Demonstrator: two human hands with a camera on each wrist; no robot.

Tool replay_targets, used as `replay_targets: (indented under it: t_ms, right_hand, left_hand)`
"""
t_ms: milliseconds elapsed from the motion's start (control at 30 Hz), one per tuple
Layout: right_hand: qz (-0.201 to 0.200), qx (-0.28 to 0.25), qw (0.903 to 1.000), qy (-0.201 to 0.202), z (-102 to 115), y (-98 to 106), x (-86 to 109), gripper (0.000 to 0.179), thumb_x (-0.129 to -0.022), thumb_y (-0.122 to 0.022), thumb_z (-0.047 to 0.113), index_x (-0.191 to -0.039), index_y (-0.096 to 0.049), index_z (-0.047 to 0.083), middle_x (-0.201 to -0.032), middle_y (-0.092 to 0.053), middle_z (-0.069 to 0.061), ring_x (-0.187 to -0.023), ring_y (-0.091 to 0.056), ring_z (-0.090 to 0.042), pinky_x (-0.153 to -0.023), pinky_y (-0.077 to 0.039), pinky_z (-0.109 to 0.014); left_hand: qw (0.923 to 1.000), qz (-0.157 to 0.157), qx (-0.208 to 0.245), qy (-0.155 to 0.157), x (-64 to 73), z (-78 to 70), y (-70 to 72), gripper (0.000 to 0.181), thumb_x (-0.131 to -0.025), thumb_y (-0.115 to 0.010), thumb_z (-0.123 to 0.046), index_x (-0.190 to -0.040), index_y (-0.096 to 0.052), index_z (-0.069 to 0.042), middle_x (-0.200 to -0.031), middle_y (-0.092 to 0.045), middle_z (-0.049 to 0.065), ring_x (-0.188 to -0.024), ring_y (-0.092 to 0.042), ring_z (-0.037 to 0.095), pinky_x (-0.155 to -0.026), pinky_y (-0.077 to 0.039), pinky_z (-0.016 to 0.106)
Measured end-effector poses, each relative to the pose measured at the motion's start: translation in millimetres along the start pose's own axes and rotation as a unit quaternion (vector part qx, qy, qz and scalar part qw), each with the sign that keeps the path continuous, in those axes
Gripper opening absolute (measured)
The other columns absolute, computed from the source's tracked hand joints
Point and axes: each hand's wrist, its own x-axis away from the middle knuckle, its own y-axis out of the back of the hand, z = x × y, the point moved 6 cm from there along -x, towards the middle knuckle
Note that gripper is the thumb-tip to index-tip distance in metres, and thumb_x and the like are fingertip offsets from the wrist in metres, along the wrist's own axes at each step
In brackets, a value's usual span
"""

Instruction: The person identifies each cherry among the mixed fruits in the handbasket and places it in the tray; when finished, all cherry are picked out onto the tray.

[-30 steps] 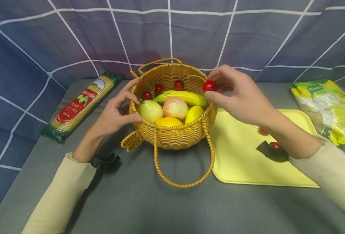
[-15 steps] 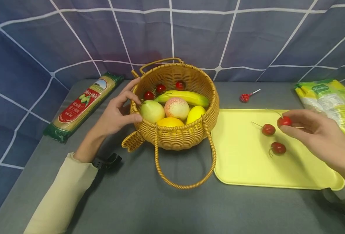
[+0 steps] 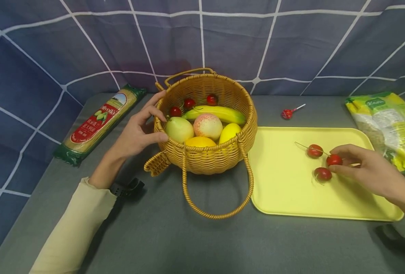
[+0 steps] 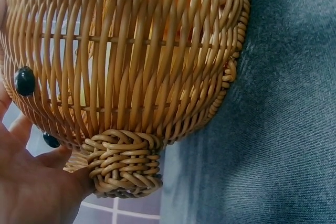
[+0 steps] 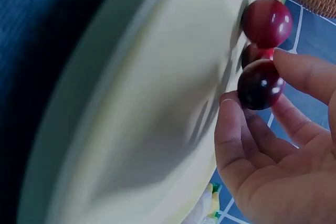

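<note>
At the left side of the wicker basket (image 3: 207,164), my left hand (image 3: 138,129) grips the rim, fingers over the edge and thumb in front. The left wrist view shows the basket's woven wall (image 4: 142,61) beside that hand. My right hand (image 3: 370,169) pinches a red cherry (image 5: 261,85) between thumb and fingertips, low over the yellow tray (image 3: 284,190). Two other cherries, one behind (image 3: 314,151) and one in front (image 3: 323,174), lie on the tray close by. Inside the basket are a pear (image 3: 179,130), a peach (image 3: 208,126), a banana (image 3: 219,113), yellow fruits (image 3: 230,133) and several cherries (image 3: 189,103).
A pack of spaghetti (image 3: 99,121) lies left of the basket. Behind the tray is a red lollipop (image 3: 287,113). A yellow-green food bag (image 3: 389,129) sits at the right, and the basket's handle (image 3: 219,217) loops forward onto the grey table. A checked blue cloth (image 3: 236,42) hangs behind.
My right hand has carried the cherry from the basket's right rim over to the tray and lowered it beside the other two. My left hand has stayed on the basket.
</note>
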Motion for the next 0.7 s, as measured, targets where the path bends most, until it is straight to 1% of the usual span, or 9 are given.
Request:
replay_targets:
  t_ms: [100,200,333,433,533,600,633,700]
  right_hand:
    - [-0.001,0.006,1.0,0.006,0,-1,-0.6,0.037,-0.09,-0.074,0.017,-0.122,-0.062,0.003,-0.107,-0.067,-0.015,-0.082,-0.055,0.01,-0.063,-0.044,-0.017]
    - [-0.005,0.009,0.9999,0.011,0,-2,-1.4,0.034,-0.091,-0.073,0.016,-0.12,-0.063,0.003,-0.11,-0.066,-0.018,-0.083,-0.052,0.013,-0.063,-0.044,-0.015]
    - [-0.006,0.007,0.9999,0.009,1,-1,-1.4,0.028,-0.092,-0.072,0.015,-0.117,-0.065,0.004,-0.106,-0.067,-0.013,-0.083,-0.052,0.012,-0.063,-0.045,-0.017]
    - [-0.007,0.004,0.9999,0.006,1,1,-1.0,0.026,-0.092,-0.071,0.015,-0.115,-0.066,0.005,-0.107,-0.066,-0.011,-0.083,-0.052,0.011,-0.061,-0.047,-0.02]
    - [-0.008,-0.003,1.0,-0.006,5,4,-1.1,0.028,-0.094,-0.07,0.017,-0.118,-0.064,0.004,-0.113,-0.063,-0.015,-0.081,-0.053,0.011,-0.059,-0.049,-0.024]
    - [-0.014,-0.002,0.9999,-0.009,11,6,-2.0,0.03,-0.094,-0.069,0.019,-0.119,-0.063,0.004,-0.116,-0.062,-0.018,-0.08,-0.053,0.011,-0.058,-0.049,-0.024]
    - [-0.022,-0.003,0.9997,-0.008,15,8,-2.2,0.03,-0.094,-0.07,0.019,-0.119,-0.063,0.004,-0.115,-0.062,-0.017,-0.079,-0.054,0.011,-0.058,-0.049,-0.023]
    - [-0.043,-0.004,0.9991,-0.004,27,11,-2.5,0.03,-0.093,-0.071,0.019,-0.119,-0.064,0.006,-0.112,-0.065,-0.007,-0.076,-0.057,0.009,-0.059,-0.048,-0.019]
  left_hand:
    - [1.0,-0.001,0.001,0.001,0.1,0.3,0.2,0.061,-0.079,-0.083,-0.04,-0.102,-0.054,0.008,-0.16,-0.025,0.001,-0.147,-0.019,0.021,-0.106,-0.02,0.07]
    - [1.0,-0.001,0.0,0.0,0.4,0.1,0.5,0.061,-0.079,-0.083,-0.041,-0.102,-0.054,0.007,-0.16,-0.025,0.001,-0.147,-0.019,0.022,-0.106,-0.019,0.071]
    - [1.0,-0.001,0.0,-0.001,0.0,0.5,0.1,0.062,-0.079,-0.083,-0.043,-0.102,-0.054,0.007,-0.16,-0.025,0.001,-0.147,-0.019,0.022,-0.105,-0.019,0.071]
    - [1.0,-0.003,0.001,-0.001,-0.3,0.7,-0.2,0.061,-0.078,-0.083,-0.043,-0.102,-0.054,0.006,-0.16,-0.025,0.001,-0.147,-0.019,0.022,-0.106,-0.019,0.071]
    - [1.0,-0.004,0.003,-0.001,-0.1,0.4,-0.3,0.062,-0.078,-0.083,-0.042,-0.102,-0.054,0.007,-0.16,-0.025,0.001,-0.147,-0.019,0.022,-0.106,-0.02,0.069]
    - [1.0,-0.003,0.004,-0.001,0.2,0.1,-0.3,0.063,-0.079,-0.083,-0.041,-0.102,-0.052,0.009,-0.16,-0.025,0.001,-0.147,-0.019,0.022,-0.107,-0.022,0.067]
    - [1.0,-0.003,0.004,-0.001,0.4,0.1,-0.3,0.063,-0.079,-0.083,-0.04,-0.102,-0.052,0.01,-0.16,-0.025,0.001,-0.147,-0.019,0.022,-0.108,-0.022,0.066]
    - [1.0,-0.003,0.004,0.0,0.7,-0.2,0.0,0.064,-0.079,-0.083,-0.039,-0.102,-0.051,0.011,-0.16,-0.025,0.001,-0.147,-0.019,0.022,-0.108,-0.024,0.064]
